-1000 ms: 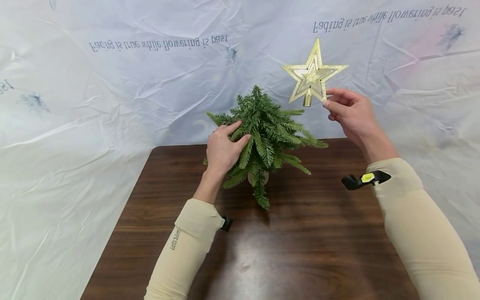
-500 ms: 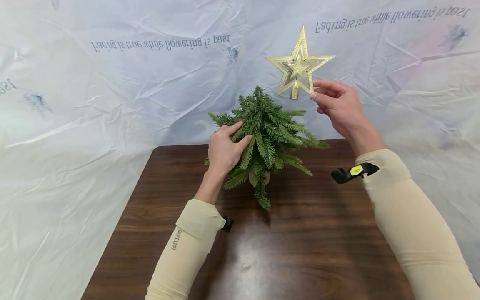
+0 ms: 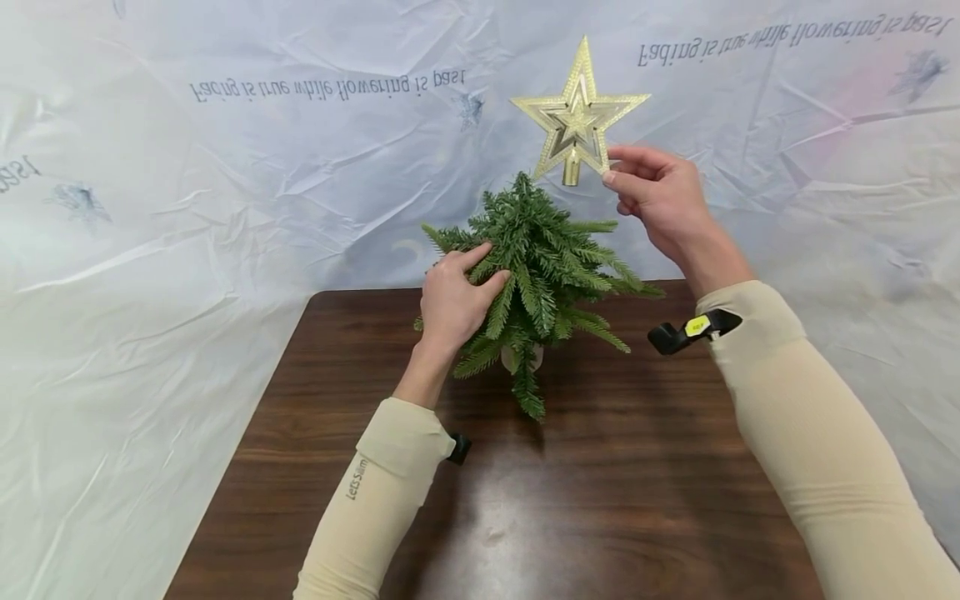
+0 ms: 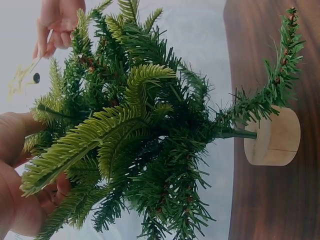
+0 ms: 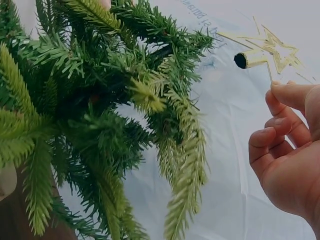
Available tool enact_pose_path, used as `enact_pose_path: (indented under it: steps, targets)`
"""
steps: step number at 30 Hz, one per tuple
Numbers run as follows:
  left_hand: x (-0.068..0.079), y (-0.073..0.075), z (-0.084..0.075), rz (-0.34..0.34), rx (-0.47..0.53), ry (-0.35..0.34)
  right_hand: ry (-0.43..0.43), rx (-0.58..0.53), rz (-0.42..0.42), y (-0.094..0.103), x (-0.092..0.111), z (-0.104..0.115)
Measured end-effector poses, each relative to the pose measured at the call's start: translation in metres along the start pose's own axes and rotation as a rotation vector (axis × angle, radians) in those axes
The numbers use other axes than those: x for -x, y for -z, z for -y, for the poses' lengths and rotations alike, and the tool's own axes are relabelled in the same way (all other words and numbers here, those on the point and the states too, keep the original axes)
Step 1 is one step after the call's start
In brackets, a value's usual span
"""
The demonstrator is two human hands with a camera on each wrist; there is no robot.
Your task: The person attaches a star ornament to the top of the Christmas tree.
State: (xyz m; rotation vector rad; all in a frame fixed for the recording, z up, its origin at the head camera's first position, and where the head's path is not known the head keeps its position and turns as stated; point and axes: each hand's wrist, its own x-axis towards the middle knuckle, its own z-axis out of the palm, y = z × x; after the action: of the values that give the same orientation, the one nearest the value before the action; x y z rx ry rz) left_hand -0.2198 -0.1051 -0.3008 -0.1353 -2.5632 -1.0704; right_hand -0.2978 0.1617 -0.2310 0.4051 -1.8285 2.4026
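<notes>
The right hand (image 3: pixel 663 196) pinches the gold star tree topper (image 3: pixel 577 123) by one low point, thumb against finger, maybe so its hollow tube (image 3: pixel 571 171) stays free. The star is upright in the air, near the treetop (image 3: pixel 521 180), and the tube isn't touching it. The left hand (image 3: pixel 450 300) reaches into the little Christmas tree (image 3: pixel 551 242), maybe to keep it steady. Its thumb and first finger are apart; needles hide the rest, so I can't tell if they pinch. The tree's round wooden base (image 4: pixel 280 137) stands on a dark brown table (image 3: pixel 637 458). Behind is a wrinkly white sheet (image 3: pixel 247 192) with words on it.
</notes>
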Motion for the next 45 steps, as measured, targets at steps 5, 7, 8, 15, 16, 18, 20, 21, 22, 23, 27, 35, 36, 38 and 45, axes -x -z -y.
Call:
enact_pose_path:
  steps: [5,7,8,15,16,18,20,21,22,23,27,35,36,38,45]
  targets:
    - [-0.001,0.001,-0.001,-0.009,0.007,-0.001,-0.003,0.000,0.007,-0.008,-0.005,0.004]
    - [-0.001,0.001,-0.001,-0.010,0.009,0.001,-0.003,-0.009,0.004,-0.013,-0.007,0.004]
    - [0.000,0.001,-0.001,-0.010,0.006,0.002,0.000,-0.011,0.003,-0.015,-0.008,0.004]
    - [0.002,0.002,0.000,-0.007,-0.002,0.000,0.027,-0.004,0.007,-0.031,-0.014,0.001]
    - [0.002,0.001,0.000,-0.007,-0.002,-0.003,0.029,-0.001,0.009,-0.033,-0.015,0.001]
    - [0.002,0.001,0.001,-0.006,0.000,-0.008,0.032,0.006,0.015,-0.036,-0.017,0.000]
    - [0.002,0.001,0.001,-0.007,0.002,-0.009,0.030,0.010,0.018,-0.038,-0.019,0.000]
    - [0.002,0.000,0.001,-0.009,0.000,-0.008,0.027,0.014,0.021,-0.040,-0.020,-0.001]
    - [0.002,0.000,0.001,-0.009,-0.001,-0.007,0.023,0.020,0.021,-0.041,-0.021,-0.001]
    - [0.002,0.000,0.001,-0.010,-0.001,-0.004,0.019,0.025,0.022,-0.042,-0.022,-0.001]
    - [0.002,0.000,0.001,-0.007,-0.001,-0.002,0.010,0.050,0.015,-0.045,-0.023,-0.003]
    - [0.001,-0.001,0.001,-0.005,-0.006,-0.016,0.011,0.094,0.008,-0.048,-0.026,-0.007]
    - [0.001,-0.001,0.001,-0.006,-0.006,-0.016,0.012,0.103,0.009,-0.048,-0.026,-0.007]
    - [0.001,-0.001,0.001,-0.006,-0.005,-0.018,0.013,0.118,0.013,-0.049,-0.027,-0.007]
    - [0.000,0.000,0.001,-0.009,-0.010,-0.033,0.011,0.175,0.024,-0.050,-0.028,-0.008]
